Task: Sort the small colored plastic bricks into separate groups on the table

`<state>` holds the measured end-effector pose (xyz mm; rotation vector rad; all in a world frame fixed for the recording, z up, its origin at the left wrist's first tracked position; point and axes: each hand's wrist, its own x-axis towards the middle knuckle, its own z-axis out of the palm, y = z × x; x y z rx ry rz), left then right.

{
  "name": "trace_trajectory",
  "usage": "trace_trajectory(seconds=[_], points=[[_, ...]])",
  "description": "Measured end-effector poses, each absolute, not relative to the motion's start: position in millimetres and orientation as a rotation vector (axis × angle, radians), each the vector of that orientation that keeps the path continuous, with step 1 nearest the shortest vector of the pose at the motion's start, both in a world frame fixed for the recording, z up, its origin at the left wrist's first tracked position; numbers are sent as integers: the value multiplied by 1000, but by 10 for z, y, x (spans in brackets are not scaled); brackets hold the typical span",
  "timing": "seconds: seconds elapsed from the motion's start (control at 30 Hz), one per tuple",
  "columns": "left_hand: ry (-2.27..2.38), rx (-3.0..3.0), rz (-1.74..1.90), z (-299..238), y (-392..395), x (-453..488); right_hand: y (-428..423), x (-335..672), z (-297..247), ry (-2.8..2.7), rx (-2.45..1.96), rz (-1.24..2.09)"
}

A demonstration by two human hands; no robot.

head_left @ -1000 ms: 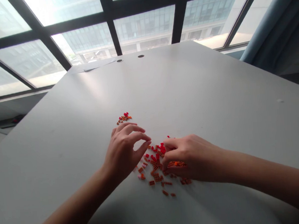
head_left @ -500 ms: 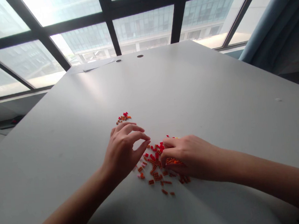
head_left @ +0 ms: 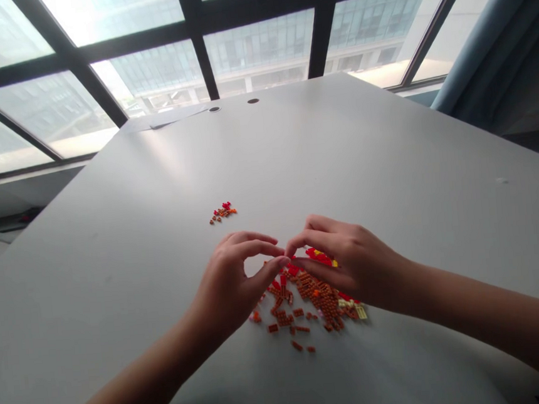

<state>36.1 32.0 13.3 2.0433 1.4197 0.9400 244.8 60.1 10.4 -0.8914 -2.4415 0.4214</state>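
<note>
Over the scattered pile of small red and orange plastic bricks [head_left: 316, 305] on the white surface [head_left: 340, 152], the left hand [head_left: 227, 287] and right hand [head_left: 350, 261] curve inward, fingers [head_left: 259, 247] bent, tips almost meeting; any grip on a brick cannot be told. A smaller cluster [head_left: 222, 213] lies beyond the pile.

a pale grey table [head_left: 321, 147] runs toward dark-framed windows [head_left: 256, 52] overlooking a building [head_left: 379, 22], a blue-grey curtain [head_left: 482, 39] at right.

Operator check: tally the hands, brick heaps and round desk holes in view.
Hands: 2 (left hand, right hand)
Brick heaps: 2 (small heap of bricks, large spread of bricks)
Round holes: 2 (hole, hole)
Total: 6
Single bricks are too many to count.
</note>
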Motion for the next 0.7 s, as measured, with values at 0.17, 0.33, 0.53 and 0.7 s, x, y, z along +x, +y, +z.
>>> trace_trajectory(seconds=[0.17,0.33,0.53,0.7], points=[[1367,1871,935,157,329,364,557,2431,98,-2397,-811,316],[1298,1766,893,174,355,337,540,2428,100,-2341,-795,199],[1650,2097,1064,62,557,117,545,2505,299,-2617,-687,609],[2064,2330,1090,-134,763,-192,533,2533,419,-2912,-682,899]])
